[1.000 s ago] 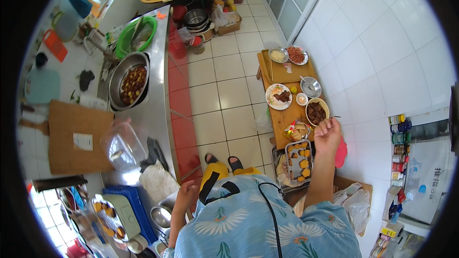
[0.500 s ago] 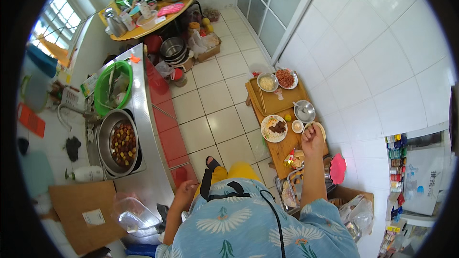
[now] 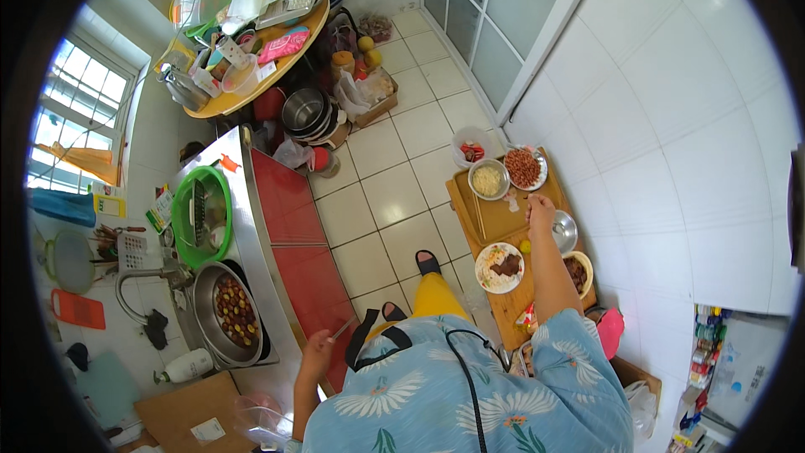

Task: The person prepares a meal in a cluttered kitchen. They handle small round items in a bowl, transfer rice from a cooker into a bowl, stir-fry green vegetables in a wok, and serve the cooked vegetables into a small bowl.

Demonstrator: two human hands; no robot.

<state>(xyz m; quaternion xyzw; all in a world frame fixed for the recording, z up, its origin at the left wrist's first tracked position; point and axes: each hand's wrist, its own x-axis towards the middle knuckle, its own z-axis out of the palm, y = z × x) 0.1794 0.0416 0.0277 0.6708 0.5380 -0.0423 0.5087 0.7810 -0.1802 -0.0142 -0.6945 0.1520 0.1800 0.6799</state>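
My right hand [image 3: 541, 210], fingers curled together, is above the near right part of the tan tray [image 3: 470, 220]; what it holds, if anything, is hidden. Around it are a metal bowl [image 3: 563, 232], partly behind my forearm, a bowl of pale shreds [image 3: 487, 179] and a white plate of small reddish-brown pieces [image 3: 524, 169]. A plate of food with dark brown meat [image 3: 501, 268] lies nearer, left of my forearm. To its right, a cream bowl [image 3: 584, 272] holds dark brown food. My left hand [image 3: 315, 354], low beside the counter, is closed on a thin pale strip [image 3: 344, 328].
On the left counter [image 3: 262, 201] stand a green basin [image 3: 220, 243] and a steel basin of cut reddish-brown pieces [image 3: 236, 310]. A round table [image 3: 289, 56] piled with things is far left, with pots [image 3: 305, 109] and a box below. A sliding door [image 3: 520, 33] stands beyond.
My right hand has moved forward from above the cream bowl to the tray, uncovering the dark food in that bowl. My body and the view have shifted; a second foot now shows.
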